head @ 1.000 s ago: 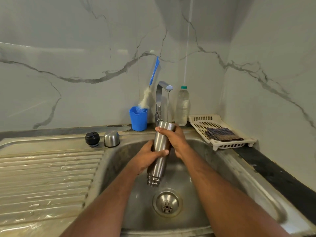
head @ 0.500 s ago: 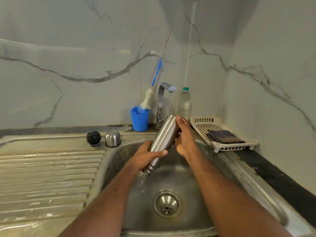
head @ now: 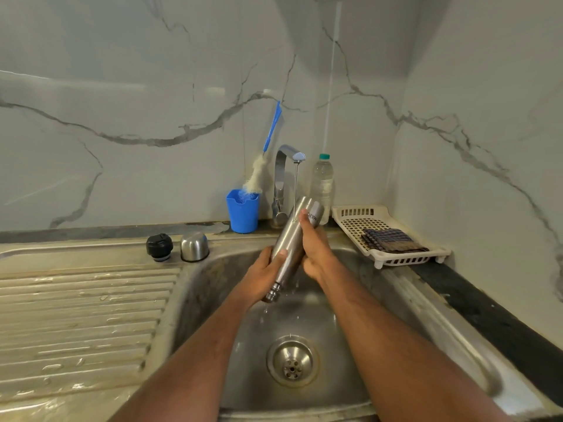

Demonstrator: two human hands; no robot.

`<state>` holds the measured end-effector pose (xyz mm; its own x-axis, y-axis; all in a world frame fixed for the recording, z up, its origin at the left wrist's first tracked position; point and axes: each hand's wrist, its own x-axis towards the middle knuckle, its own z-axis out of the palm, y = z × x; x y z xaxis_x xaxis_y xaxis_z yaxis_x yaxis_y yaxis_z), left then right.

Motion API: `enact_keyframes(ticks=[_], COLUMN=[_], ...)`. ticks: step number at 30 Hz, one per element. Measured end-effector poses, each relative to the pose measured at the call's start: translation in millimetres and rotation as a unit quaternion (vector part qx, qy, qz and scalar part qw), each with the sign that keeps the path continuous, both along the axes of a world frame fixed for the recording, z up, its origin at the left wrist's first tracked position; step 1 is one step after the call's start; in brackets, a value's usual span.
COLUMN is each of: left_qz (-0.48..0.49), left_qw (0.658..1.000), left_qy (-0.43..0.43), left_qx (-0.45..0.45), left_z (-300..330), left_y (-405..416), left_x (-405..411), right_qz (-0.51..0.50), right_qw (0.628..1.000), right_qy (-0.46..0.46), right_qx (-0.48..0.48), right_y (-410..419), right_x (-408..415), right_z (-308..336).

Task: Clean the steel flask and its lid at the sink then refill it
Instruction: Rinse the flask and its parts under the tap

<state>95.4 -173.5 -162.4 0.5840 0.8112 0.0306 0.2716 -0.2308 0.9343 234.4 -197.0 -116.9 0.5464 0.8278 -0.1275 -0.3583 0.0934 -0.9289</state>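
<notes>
The steel flask (head: 291, 242) is held tilted over the sink basin (head: 393, 303), mouth down and to the left, base up under the tap (head: 288, 156). A thin stream of water falls on its upper side. My left hand (head: 262, 275) grips the flask near its neck. My right hand (head: 313, 243) wraps its fingers round the flask's upper body from the right. Water drips from the flask's mouth. The black inner stopper (head: 159, 246) and the steel cap (head: 194, 246) stand on the sink ledge to the left.
A blue cup (head: 242, 213) holding a bottle brush (head: 268, 147) stands left of the tap. A clear plastic bottle (head: 322, 187) stands to its right. A white drying tray (head: 380, 236) with a dark cloth (head: 393, 240) sits at the right. The ribbed drainboard (head: 82, 321) lies left.
The flask has gone from hanging nearly straight down to tilted, base up to the right. My right hand slid from its top end along its side. Left hand keeps its grip.
</notes>
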Motion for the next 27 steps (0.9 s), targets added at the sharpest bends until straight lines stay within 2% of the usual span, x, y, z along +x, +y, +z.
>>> enact_keyframes(ticks=[3,5,8,11,16,18,20,23,25,27], left_qz=[-0.043,-0.047,-0.039,-0.046,-0.018,0.000,-0.002,-0.054,-0.122,-0.146], left_qw=[0.997,0.997,0.999,0.994,0.996,0.999,0.991,0.949,0.925,0.907], left_qy=[0.041,0.038,0.030,0.062,0.028,-0.017,-0.094,-0.190,-0.200,-0.221], left_qx=[-0.042,-0.049,-0.004,0.071,0.080,0.033,-0.090,-0.244,-0.300,-0.327], left_z=[-4.8,-5.2,-2.8,-2.9,0.8,3.6,9.6,18.0,18.6,17.1], left_y=[1.3,1.7,2.1,0.9,0.1,2.3,1.1,2.3,4.4,6.4], left_x=[-12.7,-15.5,-11.5,-3.3,-3.5,-8.8,-13.9,-25.4,-33.1,-38.2], right_qz=[-0.029,-0.037,-0.045,-0.036,0.019,0.049,0.066,0.063,0.048,0.037], right_qw=[0.999,0.998,0.997,0.998,0.999,0.998,0.997,0.995,0.995,0.996], right_qy=[0.006,0.032,0.050,0.031,0.038,0.033,0.015,0.025,0.036,0.037], right_qx=[0.018,0.032,0.041,0.027,0.023,0.023,0.034,0.067,0.076,0.070], right_y=[1.6,-1.3,-3.8,-2.5,-0.9,-2.6,-4.9,-8.5,-9.9,-11.7], right_x=[13.8,22.2,30.4,28.7,14.0,11.4,11.2,12.3,14.0,13.8], right_z=[2.4,2.9,1.0,-2.4,-2.2,-3.4,-3.8,0.2,1.7,2.1])
